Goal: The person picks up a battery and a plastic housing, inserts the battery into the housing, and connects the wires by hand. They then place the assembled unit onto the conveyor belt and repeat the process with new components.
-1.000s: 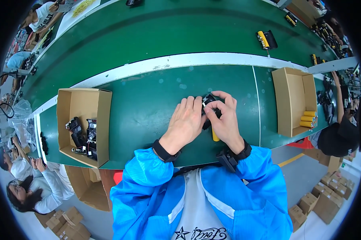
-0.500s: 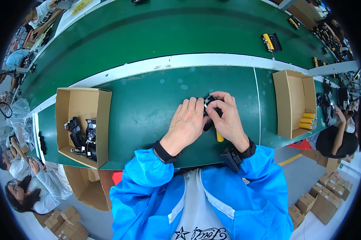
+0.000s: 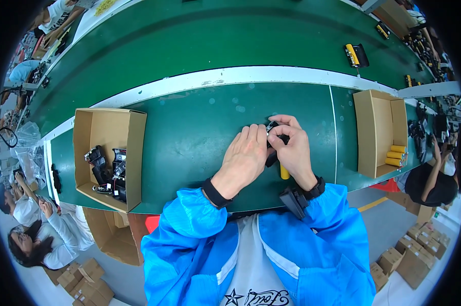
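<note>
Over the green bench, both hands meet at a small black plastic housing [image 3: 271,157], mostly covered by the fingers. My left hand [image 3: 245,158] lies back up against its left side, fingers together and thumb hidden. On the other side my right hand [image 3: 295,153] pinches the housing's upper part with thumb and index finger. A yellow cylindrical battery cell [image 3: 284,172] sticks out below, between the right palm and the bench; whether it is fixed to the housing cannot be made out. Black bands circle both wrists.
At left, an open cardboard box [image 3: 135,168] holds several black housings with circuit boards [image 3: 119,171]. Another box [image 3: 366,137] at right contains several yellow cells [image 3: 395,155]. Past the white rail [image 3: 210,77], a housing with a yellow cell [image 3: 355,55] lies on the green belt. Other people sit on both sides.
The view has shifted slightly. Both hands keep their places around the black housing, with only small finger movement. On the far belt, the housing with the yellow cell appears farther right.
</note>
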Motion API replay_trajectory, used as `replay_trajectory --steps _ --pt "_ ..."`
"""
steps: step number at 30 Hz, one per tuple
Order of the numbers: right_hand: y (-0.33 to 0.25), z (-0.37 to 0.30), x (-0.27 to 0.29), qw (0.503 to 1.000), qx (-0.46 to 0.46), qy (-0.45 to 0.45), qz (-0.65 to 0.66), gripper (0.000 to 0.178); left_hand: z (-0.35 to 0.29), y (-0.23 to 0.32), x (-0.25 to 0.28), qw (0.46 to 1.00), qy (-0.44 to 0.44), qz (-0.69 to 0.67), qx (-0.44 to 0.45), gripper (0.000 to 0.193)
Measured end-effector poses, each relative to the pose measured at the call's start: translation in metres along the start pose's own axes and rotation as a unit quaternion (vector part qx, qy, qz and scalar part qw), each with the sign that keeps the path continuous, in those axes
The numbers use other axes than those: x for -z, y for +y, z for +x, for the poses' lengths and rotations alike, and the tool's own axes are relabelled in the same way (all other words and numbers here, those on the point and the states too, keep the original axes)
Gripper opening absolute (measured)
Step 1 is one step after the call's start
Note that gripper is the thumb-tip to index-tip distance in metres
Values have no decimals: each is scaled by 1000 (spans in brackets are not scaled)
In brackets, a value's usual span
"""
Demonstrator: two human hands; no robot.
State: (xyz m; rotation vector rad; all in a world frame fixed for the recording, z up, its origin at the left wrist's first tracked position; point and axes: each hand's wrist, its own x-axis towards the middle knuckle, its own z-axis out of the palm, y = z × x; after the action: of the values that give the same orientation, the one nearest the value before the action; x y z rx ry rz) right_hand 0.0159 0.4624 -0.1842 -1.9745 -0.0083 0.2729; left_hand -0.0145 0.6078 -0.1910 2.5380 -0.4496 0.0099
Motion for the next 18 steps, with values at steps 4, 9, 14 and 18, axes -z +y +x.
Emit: replay_trajectory --steps 4,9,14,18 --pt "4 2 1 998 43 -1 -39 10 0 1 1 1000 14 2 11 39" --pt "10 -31 10 995 9 58 76 29 -2 4 -1 998 38 -17 47 42" --pt "12 -61 36 989 -98 -44 102 43 2 8 -3 997 -4 -42 64 45" --pt "-6 -53 47 987 -86 -87 -106 37 1 8 -1 997 0 -38 64 48"
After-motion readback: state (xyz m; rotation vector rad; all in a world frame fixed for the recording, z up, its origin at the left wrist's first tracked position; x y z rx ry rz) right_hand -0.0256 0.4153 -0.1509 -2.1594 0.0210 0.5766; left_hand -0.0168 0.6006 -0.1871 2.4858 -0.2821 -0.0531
